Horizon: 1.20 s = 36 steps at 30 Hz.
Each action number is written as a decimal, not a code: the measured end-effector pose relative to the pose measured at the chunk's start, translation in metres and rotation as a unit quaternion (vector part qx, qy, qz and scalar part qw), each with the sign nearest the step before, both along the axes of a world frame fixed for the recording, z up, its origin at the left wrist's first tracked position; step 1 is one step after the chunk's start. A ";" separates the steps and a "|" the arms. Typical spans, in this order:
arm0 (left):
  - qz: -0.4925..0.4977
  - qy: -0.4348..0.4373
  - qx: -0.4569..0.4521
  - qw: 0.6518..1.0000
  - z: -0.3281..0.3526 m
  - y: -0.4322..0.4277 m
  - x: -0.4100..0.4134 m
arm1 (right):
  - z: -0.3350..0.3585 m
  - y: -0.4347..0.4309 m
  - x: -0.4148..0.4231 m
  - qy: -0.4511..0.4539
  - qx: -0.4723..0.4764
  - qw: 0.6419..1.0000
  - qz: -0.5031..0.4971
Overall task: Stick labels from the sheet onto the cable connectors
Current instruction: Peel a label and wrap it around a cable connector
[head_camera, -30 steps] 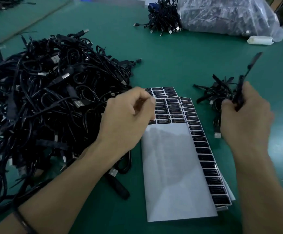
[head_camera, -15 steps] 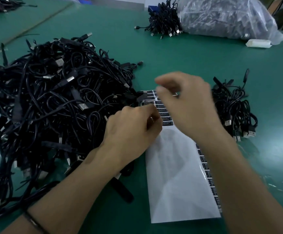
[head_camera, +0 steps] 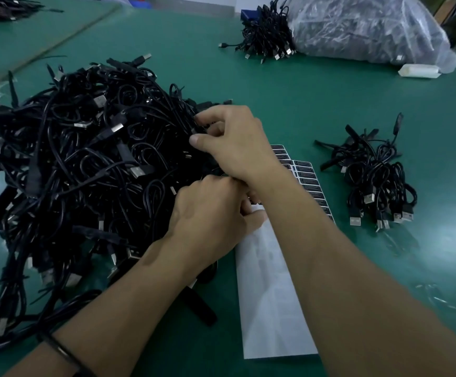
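A big tangle of black USB cables [head_camera: 85,164] fills the left of the green table. My right hand [head_camera: 235,145] reaches across to its right edge and pinches a black cable connector [head_camera: 198,127] between thumb and fingers. Below it, my left hand [head_camera: 210,216] is curled at the top of the label sheet [head_camera: 270,295], its fingertips pinched together, seemingly on a label; my right forearm hides them. The sheet's lower part is bare white backing. Rows of black labels [head_camera: 308,183] show beside my right wrist.
A small heap of black cables [head_camera: 376,183] lies right of the sheet. At the back stand a tied cable bundle [head_camera: 265,36], a clear plastic bag of cables [head_camera: 357,25] and a white object [head_camera: 419,70]. A loose black connector [head_camera: 199,308] lies near my left forearm.
My right hand left the small heap on the right, crossed over the label sheet and took hold of a connector at the big pile's edge. My left hand stayed at the sheet's top.
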<state>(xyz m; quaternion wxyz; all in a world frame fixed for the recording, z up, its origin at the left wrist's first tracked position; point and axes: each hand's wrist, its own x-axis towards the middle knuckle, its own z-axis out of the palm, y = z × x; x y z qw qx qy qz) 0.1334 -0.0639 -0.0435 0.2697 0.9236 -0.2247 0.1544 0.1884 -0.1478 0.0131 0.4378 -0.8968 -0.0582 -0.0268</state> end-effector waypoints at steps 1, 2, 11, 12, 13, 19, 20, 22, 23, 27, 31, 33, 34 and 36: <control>0.001 -0.003 0.002 1.000 0.001 0.000 0.000 | 0.001 -0.001 -0.001 -0.002 0.016 1.000 0.005; 0.003 -0.001 0.002 1.000 0.002 0.000 -0.001 | 0.002 -0.002 -0.002 -0.004 0.023 1.000 0.012; -0.010 -0.047 -0.057 0.997 -0.006 -0.002 0.000 | 0.004 -0.001 -0.010 -0.093 -0.046 0.994 -0.035; -0.006 -0.055 -0.057 0.997 -0.005 -0.002 0.000 | 0.005 -0.002 -0.012 -0.105 -0.030 0.993 -0.040; 0.003 -0.054 -0.053 0.997 -0.004 -0.001 0.000 | 0.008 -0.002 -0.014 -0.119 -0.001 0.992 -0.044; 0.016 0.068 -0.007 0.998 0.000 0.003 0.004 | 0.026 -0.014 -0.030 -0.017 0.441 0.897 0.036; 0.017 0.080 -0.015 0.997 0.001 0.003 0.003 | 0.026 -0.020 -0.034 0.012 0.517 0.853 0.065; 0.029 0.094 -0.054 0.994 0.002 0.002 0.003 | 0.025 -0.037 -0.042 0.041 0.597 0.796 0.091; 0.039 0.098 -0.089 0.990 0.002 0.001 0.003 | 0.022 -0.046 -0.045 0.043 0.603 0.792 0.083; 0.039 0.119 -0.295 0.947 0.010 -0.001 0.003 | -0.002 -0.077 -0.057 0.058 0.543 0.838 0.011; 0.010 0.162 -0.458 0.874 0.020 0.000 0.001 | -0.022 -0.098 -0.067 0.088 0.444 0.891 0.028; 0.026 0.184 -0.528 0.829 0.025 0.002 0.003 | -0.024 -0.105 -0.071 0.095 0.387 0.915 0.064; 0.035 0.194 -0.553 0.809 0.027 0.002 0.005 | -0.023 -0.107 -0.073 0.096 0.368 0.921 0.081; 0.044 0.199 -0.559 0.804 0.029 0.003 0.006 | -0.023 -0.108 -0.077 0.100 0.349 0.927 0.099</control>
